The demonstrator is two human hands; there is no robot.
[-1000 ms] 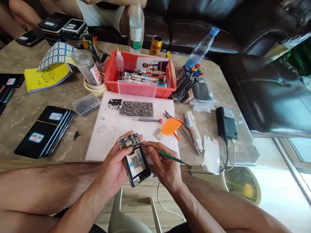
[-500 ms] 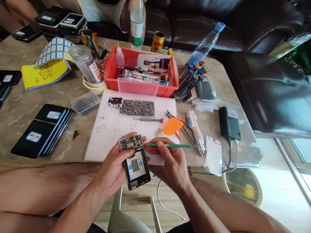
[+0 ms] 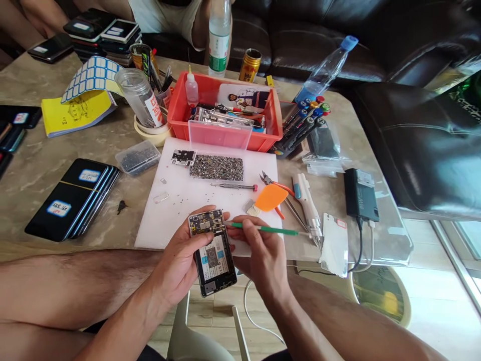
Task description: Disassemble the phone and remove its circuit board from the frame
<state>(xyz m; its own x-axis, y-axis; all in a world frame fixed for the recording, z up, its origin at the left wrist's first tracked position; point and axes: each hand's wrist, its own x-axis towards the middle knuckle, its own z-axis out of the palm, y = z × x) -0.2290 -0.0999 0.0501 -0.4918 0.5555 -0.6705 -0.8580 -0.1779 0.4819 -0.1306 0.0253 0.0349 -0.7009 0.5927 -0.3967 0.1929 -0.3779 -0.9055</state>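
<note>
My left hand [image 3: 175,255] grips an opened smartphone [image 3: 214,263] by its left side, the thumb lying across the lower edge of its circuit board. The phone's battery and board face up. In my right hand [image 3: 263,245] is a thin green pry tool [image 3: 270,229], pinched between thumb and fingers. Its tip meets the upper right edge of the phone; whether it sits in a gap I cannot tell. Beyond the hands, a white foam mat [image 3: 169,193] carries a box of tiny screws [image 3: 218,168], a screwdriver [image 3: 235,186] and an orange plastic pick [image 3: 271,198].
A red bin [image 3: 180,131] of tools stands behind the mat. Banded phones [image 3: 63,200] lie at left. Cutters [image 3: 266,179], a white heat-tool-like pen [image 3: 308,205] and a black power adapter [image 3: 361,195] are at right. Another person's leg [image 3: 165,20] shows behind the table.
The whole view has shifted slightly, so the table items appear a little further right. Both hands keep their grips; the green tool's tip is slightly closer to the phone's upper edge.
</note>
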